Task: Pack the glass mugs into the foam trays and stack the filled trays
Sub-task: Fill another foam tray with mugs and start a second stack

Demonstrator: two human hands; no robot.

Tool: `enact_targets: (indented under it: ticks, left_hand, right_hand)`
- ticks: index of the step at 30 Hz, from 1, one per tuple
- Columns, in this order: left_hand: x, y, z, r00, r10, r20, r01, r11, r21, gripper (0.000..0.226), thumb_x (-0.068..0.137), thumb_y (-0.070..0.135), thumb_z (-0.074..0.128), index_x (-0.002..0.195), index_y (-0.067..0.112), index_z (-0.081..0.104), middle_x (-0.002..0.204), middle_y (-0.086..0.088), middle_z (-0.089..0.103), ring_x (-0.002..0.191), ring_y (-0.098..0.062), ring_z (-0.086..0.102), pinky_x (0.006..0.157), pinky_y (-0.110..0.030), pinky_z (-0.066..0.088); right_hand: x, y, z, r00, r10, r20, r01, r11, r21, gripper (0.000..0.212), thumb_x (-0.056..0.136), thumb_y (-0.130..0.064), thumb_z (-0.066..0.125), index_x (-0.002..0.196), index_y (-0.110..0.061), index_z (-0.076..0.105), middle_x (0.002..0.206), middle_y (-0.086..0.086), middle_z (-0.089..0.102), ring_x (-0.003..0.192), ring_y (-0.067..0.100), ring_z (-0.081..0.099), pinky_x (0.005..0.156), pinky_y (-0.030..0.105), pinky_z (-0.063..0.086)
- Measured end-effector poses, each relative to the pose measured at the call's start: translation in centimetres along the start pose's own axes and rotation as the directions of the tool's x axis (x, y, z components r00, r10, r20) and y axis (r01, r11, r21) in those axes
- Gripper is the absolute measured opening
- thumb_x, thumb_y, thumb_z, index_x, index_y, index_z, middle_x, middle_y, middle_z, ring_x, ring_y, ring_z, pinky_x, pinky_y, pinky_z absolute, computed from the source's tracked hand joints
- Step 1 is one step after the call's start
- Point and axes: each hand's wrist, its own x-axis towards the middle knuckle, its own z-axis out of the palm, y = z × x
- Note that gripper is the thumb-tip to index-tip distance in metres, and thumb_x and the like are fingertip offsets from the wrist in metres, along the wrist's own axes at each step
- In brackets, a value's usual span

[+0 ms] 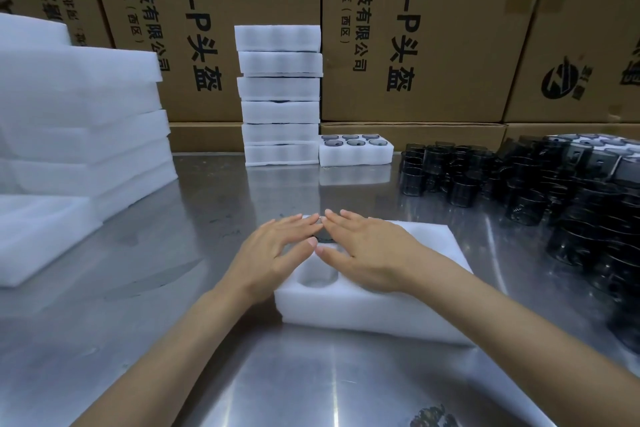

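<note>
**Pressing mugs down into the near tray**

Cardboard cartons (pixel 408 31) wall off the far side. Steel table (pixel 194 340) carries everything else. Far left: pile of empty foam trays (pixel 83 114). Far centre: tall stack of filled trays (pixel 280 94), with one more filled tray (pixel 356 151) just beside its base on the right, six dark mug mouths visible. Right: a large crowd of loose dark glass mugs (pixel 540 184), upright, packed close together.

Near centre: working foam tray (pixel 353 308). Left hand (pixel 277 250) and right hand (pixel 374 253) both lie flat on top of it, fingers straight and spread, fingertips nearly meeting at the far edge; nothing pinched or gripped. A dark mug rim (pixel 323 239) shows between the hands. One near-left pocket (pixel 317 276) appears unfilled. Pockets under the right hand are hidden; count cannot be told.

Judgement: seating step, tray part-filled. Next move likely calls for reaching right for another mug and setting it into the open pocket before this tray goes to the stack.
</note>
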Motion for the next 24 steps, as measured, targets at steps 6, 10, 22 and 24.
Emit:
enact_targets:
  ticks: [6,10,22,24]
  left_hand:
    - [-0.5,0.5,1.0,0.993,-0.118,-0.014,0.102,0.905,-0.413,0.041,0.081,0.034,0.049,0.122,0.037,0.052,0.136,0.014,0.050,0.132,0.003,0.036,0.110,-0.015,0.025]
    - [-0.3,0.3,1.0,0.987,-0.159,0.003,0.143,0.878,-0.458,0.050,0.074,0.030,0.053,0.124,0.035,0.051,0.138,0.016,0.046,0.130,0.008,0.036,0.098,-0.001,0.026]
    - [0.4,-0.3,1.2,0.994,-0.112,0.001,0.103,0.907,-0.407,0.054,0.062,0.020,0.052,0.114,0.030,0.061,0.138,0.017,0.043,0.123,0.016,0.035,0.087,-0.003,0.031]
    - [0.5,-0.3,1.1,0.993,-0.118,0.000,0.108,0.908,-0.406,0.053,0.061,0.019,0.051,0.113,0.029,0.062,0.137,0.018,0.044,0.122,0.013,0.037,0.081,-0.006,0.033]
  right_hand:
    - [0.0,0.1,0.2,0.999,0.038,0.001,-0.037,0.981,0.188,0.065,0.095,-0.060,0.016,0.152,-0.029,0.012,0.159,-0.013,0.002,0.145,0.004,0.000,0.118,0.032,0.005]
    - [0.6,1.4,0.2,0.969,0.215,-0.120,-0.142,0.887,0.438,0.065,0.091,-0.064,0.029,0.148,-0.034,0.026,0.159,-0.005,0.012,0.147,0.016,0.004,0.118,0.038,0.009]
    - [2.6,16.8,3.3,0.597,0.788,-0.151,-0.322,0.408,0.854,0.051,0.089,-0.024,0.060,0.137,-0.016,0.044,0.092,-0.003,0.065,0.098,0.026,0.061,0.092,0.047,0.048]
    - [3.3,17.3,3.4,0.581,0.787,-0.210,-0.278,0.434,0.857,0.056,0.091,-0.027,0.057,0.142,-0.020,0.036,0.084,-0.008,0.064,0.091,0.023,0.062,0.090,0.050,0.049]
